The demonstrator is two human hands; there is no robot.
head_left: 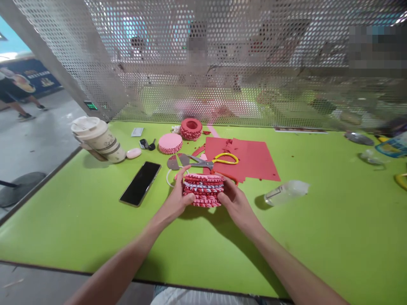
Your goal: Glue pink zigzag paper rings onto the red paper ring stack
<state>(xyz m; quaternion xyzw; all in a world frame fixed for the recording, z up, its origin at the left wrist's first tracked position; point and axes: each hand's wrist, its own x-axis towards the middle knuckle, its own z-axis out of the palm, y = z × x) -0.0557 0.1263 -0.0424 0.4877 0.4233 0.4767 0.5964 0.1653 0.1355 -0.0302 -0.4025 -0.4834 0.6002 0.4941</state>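
Bare left hand (pixel 174 199) and bare right hand (pixel 237 207) are clasping a round stack of pleated red-and-pink paper (pixel 203 190) from both sides, fingers (pixel 189 198) curled closely around it, over a lime-green table (pixel 76 237), just before yellow-handled steel scissors (pixel 213 161).

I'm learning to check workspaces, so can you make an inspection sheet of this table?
surface: green table, red scraps scattered
job's things: stack of folded pink-red pieces, pink disc, folded red ring
clutter: red sheet, yellow-handled scissors, black phone, lidded cup, keys
hands: left hand and right hand hold the stack from both sides
cables: nothing seen for sure; a thin white loop lies near the left hand
surroundings: perforated metal screen ahead, a person far left
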